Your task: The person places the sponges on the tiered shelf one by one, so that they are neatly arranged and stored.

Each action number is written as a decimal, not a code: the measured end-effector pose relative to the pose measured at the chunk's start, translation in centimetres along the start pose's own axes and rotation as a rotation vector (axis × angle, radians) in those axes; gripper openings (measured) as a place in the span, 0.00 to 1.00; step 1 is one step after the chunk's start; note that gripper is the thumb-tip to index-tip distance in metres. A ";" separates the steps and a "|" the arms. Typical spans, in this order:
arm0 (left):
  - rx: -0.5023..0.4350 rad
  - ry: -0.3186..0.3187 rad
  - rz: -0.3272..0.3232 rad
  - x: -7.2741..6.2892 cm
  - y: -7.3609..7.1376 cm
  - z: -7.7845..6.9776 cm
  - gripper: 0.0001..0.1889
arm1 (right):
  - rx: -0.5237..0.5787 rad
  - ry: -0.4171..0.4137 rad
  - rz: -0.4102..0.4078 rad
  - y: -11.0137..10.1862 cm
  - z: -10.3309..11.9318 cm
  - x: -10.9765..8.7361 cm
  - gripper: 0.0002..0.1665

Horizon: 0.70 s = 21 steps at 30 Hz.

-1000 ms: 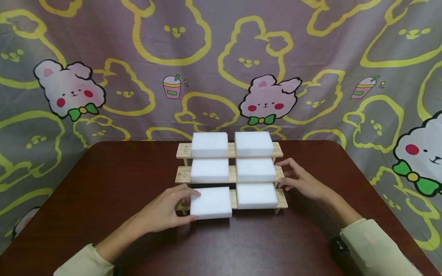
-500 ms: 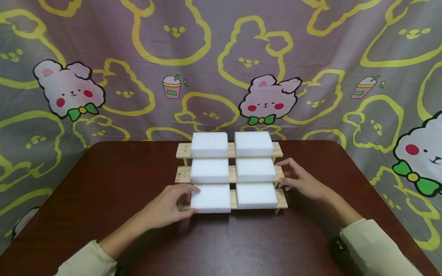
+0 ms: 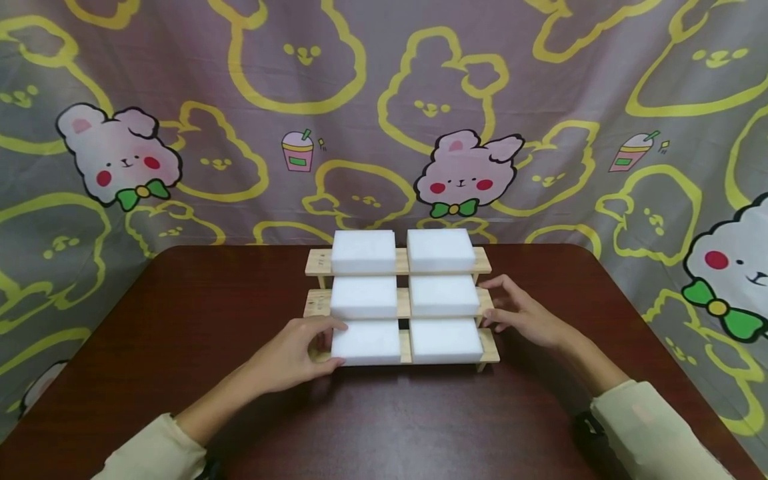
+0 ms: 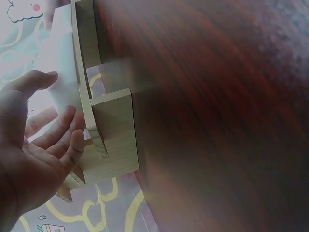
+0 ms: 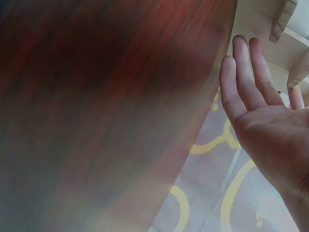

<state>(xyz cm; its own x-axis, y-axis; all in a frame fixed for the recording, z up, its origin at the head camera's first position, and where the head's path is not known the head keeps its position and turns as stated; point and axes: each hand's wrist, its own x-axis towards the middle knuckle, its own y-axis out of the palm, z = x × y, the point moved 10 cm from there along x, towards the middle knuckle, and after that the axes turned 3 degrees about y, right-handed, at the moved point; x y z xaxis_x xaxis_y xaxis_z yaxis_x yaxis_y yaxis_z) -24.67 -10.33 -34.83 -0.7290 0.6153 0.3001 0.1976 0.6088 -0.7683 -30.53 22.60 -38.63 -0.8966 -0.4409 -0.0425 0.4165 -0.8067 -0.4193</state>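
A three-tier wooden rack [image 3: 404, 305] bears white foam blocks, two on each tier. My left hand [image 3: 297, 353] holds the left end of the lower-left foam block [image 3: 366, 341], thumb at its front and index finger at its back. That block sits on the bottom tier, beside the lower-right foam block [image 3: 447, 339]. In the left wrist view, the other fingers of my left hand [image 4: 38, 140] bend near the end of the rack. My right hand [image 3: 525, 317] rests against the rack's right side by the middle tier. Several of its fingers extend straight in the right wrist view.
The rack stands on a dark reddish-brown table [image 3: 420, 427]. Behind the table hangs a grey curtain [image 3: 372, 80] with yellow outlines and cartoon bears. The upper foam blocks [image 3: 363, 251] stand close behind the lower ones.
My left hand has moved the lower-left foam block back, from jutting over the front edge to lying level with the block beside it. My right hand has stayed in place.
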 end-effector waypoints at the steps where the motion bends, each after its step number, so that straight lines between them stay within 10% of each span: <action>1: -0.001 -0.003 0.003 0.0 0.0 0.0 0.20 | -0.001 0.000 0.000 0.0 0.0 0.0 0.28; 21: -0.007 0.010 0.009 0.1 0.1 0.0 0.21 | -0.013 0.007 -0.004 -0.2 0.0 -0.1 0.28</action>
<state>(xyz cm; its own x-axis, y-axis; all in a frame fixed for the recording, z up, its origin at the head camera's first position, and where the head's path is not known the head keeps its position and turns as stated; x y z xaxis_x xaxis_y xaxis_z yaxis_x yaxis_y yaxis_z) -24.72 -10.21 -34.85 -0.7203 0.6259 0.2989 0.2088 0.6066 -0.7671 -30.51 22.80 -38.59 -0.8995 -0.4344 -0.0471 0.4105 -0.8034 -0.4313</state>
